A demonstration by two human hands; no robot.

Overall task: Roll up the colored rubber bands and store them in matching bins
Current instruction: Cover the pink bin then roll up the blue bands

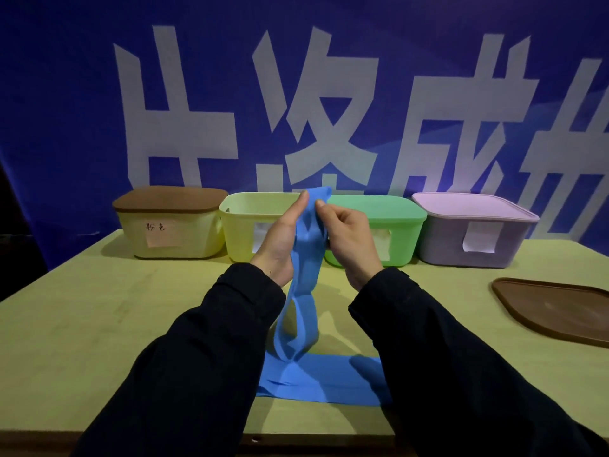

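A long blue rubber band [304, 311] hangs from both my hands above the table, its lower end lying in folds on the tabletop near the front edge. My left hand [280, 239] pinches the band's top end from the left with fingers extended upward. On the right side my right hand [346, 239] pinches the same end with curled fingers. Behind my hands stand an open yellow bin [244, 225] and a lidded green bin [395, 225].
A yellow bin with a brown lid [171, 222] stands at the back left, a lidded purple bin [474, 229] at the back right. A loose brown lid [557, 308] lies on the table's right side. A blue banner hangs behind.
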